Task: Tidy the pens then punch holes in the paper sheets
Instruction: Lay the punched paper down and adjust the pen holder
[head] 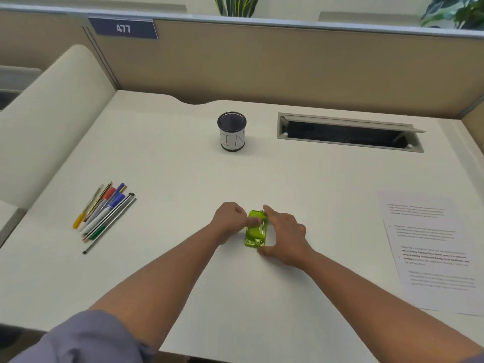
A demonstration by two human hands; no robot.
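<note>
desk point(183, 258): white | cable tray point(348, 133): lid open, at desk's rear right | partition point(288, 61): tan | sign point(123, 28): blue, "477" | plants point(235, 5): behind partition

Green hole punch point(256, 229) flat mid-desk

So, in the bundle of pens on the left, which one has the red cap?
The pen with the red cap lies near the far end of the bundle, between the striped pencil and the blue-capped markers; no other shows red.
</note>
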